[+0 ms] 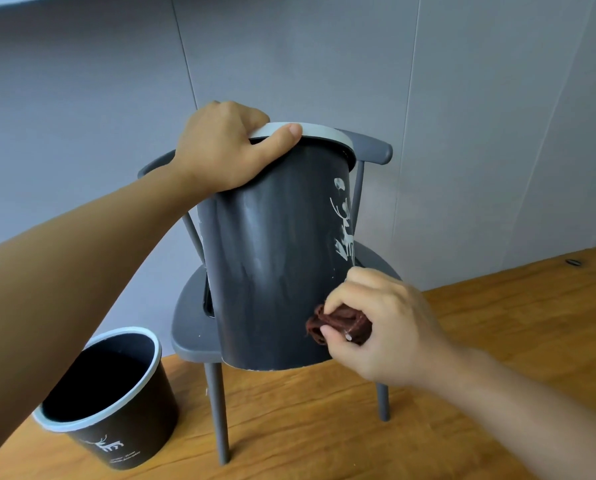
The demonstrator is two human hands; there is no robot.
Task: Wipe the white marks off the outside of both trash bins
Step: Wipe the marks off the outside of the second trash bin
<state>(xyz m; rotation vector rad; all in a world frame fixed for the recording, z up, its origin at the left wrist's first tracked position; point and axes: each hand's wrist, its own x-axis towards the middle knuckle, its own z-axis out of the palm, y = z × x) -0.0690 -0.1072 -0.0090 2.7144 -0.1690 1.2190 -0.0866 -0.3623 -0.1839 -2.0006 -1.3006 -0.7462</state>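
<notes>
Mid-task: left hand [220, 150] grips held bin [279, 265] rim, right hand [376, 323] pinches brown cloth [338, 323] on faint smears; floor bin [116, 403] below left arm looks untouched.

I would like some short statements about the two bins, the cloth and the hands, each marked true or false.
1. The left hand grips the rim of the raised bin. True.
2. The right hand holds a white sponge. False: it pinches a dark brown cloth against the bin's lower side.
3. The second bin stands on the wooden floor, left of the chair. True.
4. The raised bin is already clean of white smears. False: faint white streaks still show on its side.
5. The second bin lies on its side. False: it stands with its opening up.
</notes>
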